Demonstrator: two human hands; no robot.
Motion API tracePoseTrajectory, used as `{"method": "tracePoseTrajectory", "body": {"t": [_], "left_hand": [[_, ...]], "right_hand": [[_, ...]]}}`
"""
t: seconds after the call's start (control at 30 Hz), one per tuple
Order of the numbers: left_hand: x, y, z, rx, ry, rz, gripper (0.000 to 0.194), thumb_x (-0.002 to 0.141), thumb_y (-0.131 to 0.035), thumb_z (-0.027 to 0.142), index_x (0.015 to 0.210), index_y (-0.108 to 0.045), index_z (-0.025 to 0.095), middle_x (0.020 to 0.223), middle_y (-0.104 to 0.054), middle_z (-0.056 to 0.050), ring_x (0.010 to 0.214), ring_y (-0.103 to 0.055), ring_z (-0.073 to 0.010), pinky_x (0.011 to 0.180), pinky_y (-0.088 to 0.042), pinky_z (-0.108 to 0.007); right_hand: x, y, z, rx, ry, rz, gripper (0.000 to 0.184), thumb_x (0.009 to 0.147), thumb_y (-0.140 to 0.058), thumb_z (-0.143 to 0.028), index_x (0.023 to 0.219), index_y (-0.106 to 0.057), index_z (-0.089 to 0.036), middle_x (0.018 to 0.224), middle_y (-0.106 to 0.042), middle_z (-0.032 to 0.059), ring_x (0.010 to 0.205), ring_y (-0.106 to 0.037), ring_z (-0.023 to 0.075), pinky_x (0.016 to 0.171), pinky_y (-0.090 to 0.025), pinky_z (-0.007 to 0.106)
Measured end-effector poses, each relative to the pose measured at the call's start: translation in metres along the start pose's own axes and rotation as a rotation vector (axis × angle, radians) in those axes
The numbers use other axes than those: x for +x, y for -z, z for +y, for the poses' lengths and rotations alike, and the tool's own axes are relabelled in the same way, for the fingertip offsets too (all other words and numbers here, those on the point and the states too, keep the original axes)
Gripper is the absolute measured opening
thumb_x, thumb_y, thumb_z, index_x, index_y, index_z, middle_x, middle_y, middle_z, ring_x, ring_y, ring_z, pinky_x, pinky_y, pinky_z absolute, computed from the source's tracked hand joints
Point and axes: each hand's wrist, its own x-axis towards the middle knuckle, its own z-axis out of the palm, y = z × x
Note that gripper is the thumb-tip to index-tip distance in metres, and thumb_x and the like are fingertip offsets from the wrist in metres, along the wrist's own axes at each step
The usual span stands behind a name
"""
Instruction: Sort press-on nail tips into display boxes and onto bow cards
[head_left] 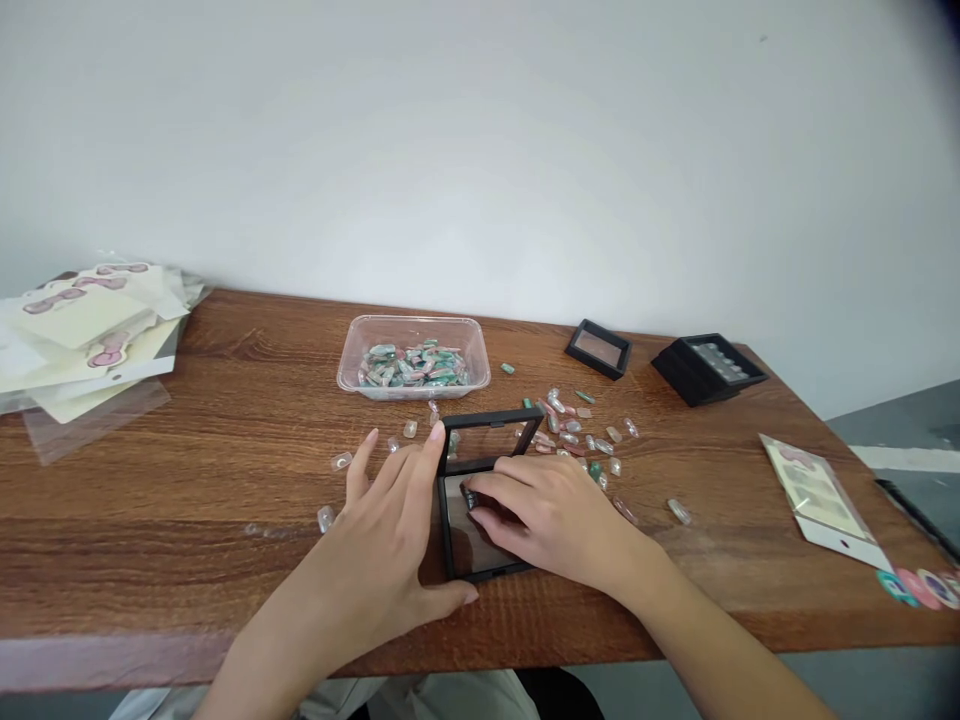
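A black-framed display case [489, 574] with clear film panels stands with its lid raised near the table's front edge. My left hand [379, 525] is at its left side with fingers spread, the index fingertip against the lid's corner and the thumb by the lower corner. Over the lower panel, my right hand [551, 505] pinches a small, shiny press-on nail [470, 496], partly covered by the fingers. Loose press-on nails in clear, pink and green lie about the case, including one clear nail [325, 518] beside my left hand.
Behind the case, a clear plastic tub [414, 392] holds many nails. A small black frame [598, 348] and stacked black cases [694, 375] stand at the back right. Packaging cards [90, 330] are piled at left; a bagged card [825, 500] lies at right.
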Motion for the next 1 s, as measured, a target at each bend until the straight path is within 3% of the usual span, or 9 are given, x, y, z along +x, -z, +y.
{"method": "tracePoseTrajectory", "body": {"t": [0.13, 0.3, 0.4, 0.47, 0.53, 0.6, 0.7, 0.77, 1.0], "left_hand": [[-0.001, -0.003, -0.001, 0.004, 0.005, 0.019, 0.145, 0.070, -0.082, 0.057, 0.159, 0.019, 0.003, 0.152, -0.046, -0.032, 0.141, -0.045, -0.0437, 0.120, -0.013, -0.068], [-0.003, -0.004, -0.005, 0.034, 0.011, 0.024, 0.140, 0.073, -0.080, 0.055, 0.159, 0.017, 0.001, 0.150, -0.049, -0.032, 0.140, -0.047, -0.0417, 0.121, -0.010, -0.064], [-0.004, -0.005, -0.007, 0.058, -0.001, 0.046, 0.138, 0.075, -0.078, 0.056, 0.159, 0.016, 0.000, 0.148, -0.050, -0.033, 0.137, -0.049, -0.0419, 0.120, -0.013, -0.065], [-0.005, -0.006, -0.008, 0.065, -0.009, 0.064, 0.137, 0.075, -0.077, 0.057, 0.159, 0.015, -0.001, 0.147, -0.050, -0.035, 0.136, -0.050, -0.0429, 0.119, -0.014, -0.066], [-0.005, -0.007, -0.010, 0.068, -0.012, 0.071, 0.136, 0.075, -0.077, 0.057, 0.159, 0.012, -0.003, 0.146, -0.050, -0.036, 0.136, -0.050, -0.0438, 0.118, -0.015, -0.066], [-0.005, -0.009, -0.010, 0.069, -0.019, 0.076, 0.135, 0.075, -0.077, 0.057, 0.159, 0.010, -0.004, 0.145, -0.050, -0.036, 0.134, -0.051, -0.0438, 0.118, -0.016, -0.065], [-0.006, -0.011, -0.011, 0.071, -0.021, 0.081, 0.134, 0.075, -0.076, 0.056, 0.159, 0.009, -0.005, 0.144, -0.051, -0.036, 0.133, -0.052, -0.0430, 0.119, -0.015, -0.064], [-0.007, -0.012, -0.012, 0.076, -0.021, 0.080, 0.133, 0.075, -0.076, 0.056, 0.159, 0.008, -0.005, 0.145, -0.049, -0.037, 0.134, -0.051, -0.0430, 0.120, -0.013, -0.064], [-0.007, -0.013, -0.014, 0.092, -0.029, 0.084, 0.130, 0.075, -0.075, 0.053, 0.158, 0.005, -0.006, 0.150, -0.043, -0.038, 0.137, -0.048, -0.0431, 0.121, -0.010, -0.062]], "right_hand": [[-0.001, 0.006, 0.000, 0.068, 0.009, 0.073, 0.015, 0.097, -0.058, -0.024, 0.103, -0.071, -0.020, 0.078, -0.067, 0.0009, 0.065, -0.060, 0.0159, 0.060, -0.037, 0.031], [-0.009, 0.030, 0.012, 0.347, 0.014, 0.358, 0.011, 0.094, -0.059, -0.013, 0.091, -0.069, -0.019, 0.072, -0.065, 0.0000, 0.060, -0.056, 0.0123, 0.058, -0.040, 0.027], [-0.018, 0.048, 0.027, 0.358, -0.168, 0.521, 0.014, 0.096, -0.060, -0.015, 0.086, -0.068, -0.020, 0.072, -0.066, -0.0014, 0.059, -0.055, 0.0111, 0.057, -0.040, 0.026], [-0.023, 0.056, 0.039, 0.308, -0.342, 0.550, 0.017, 0.098, -0.059, -0.020, 0.083, -0.069, -0.021, 0.072, -0.067, -0.0016, 0.062, -0.057, 0.0120, 0.059, -0.041, 0.026], [-0.029, 0.061, 0.050, 0.276, -0.500, 0.469, 0.017, 0.098, -0.060, -0.027, 0.085, -0.069, -0.022, 0.075, -0.068, -0.0012, 0.066, -0.060, 0.0139, 0.060, -0.042, 0.027], [-0.036, 0.063, 0.059, 0.279, -0.599, 0.284, 0.015, 0.098, -0.060, -0.031, 0.089, -0.069, -0.023, 0.079, -0.070, -0.0009, 0.069, -0.061, 0.0150, 0.061, -0.043, 0.028], [-0.047, 0.062, 0.070, 0.298, -0.643, -0.004, 0.011, 0.097, -0.060, -0.030, 0.093, -0.067, -0.023, 0.080, -0.069, -0.0018, 0.068, -0.060, 0.0150, 0.062, -0.043, 0.028], [-0.054, 0.061, 0.074, 0.301, -0.648, -0.119, 0.008, 0.094, -0.062, -0.030, 0.095, -0.066, -0.024, 0.078, -0.067, -0.0021, 0.068, -0.059, 0.0154, 0.063, -0.044, 0.028], [-0.061, 0.056, 0.078, 0.276, -0.620, -0.216, 0.015, 0.089, -0.065, -0.032, 0.102, -0.064, -0.024, 0.086, -0.065, -0.0006, 0.077, -0.060, 0.0175, 0.071, -0.044, 0.030]]}}
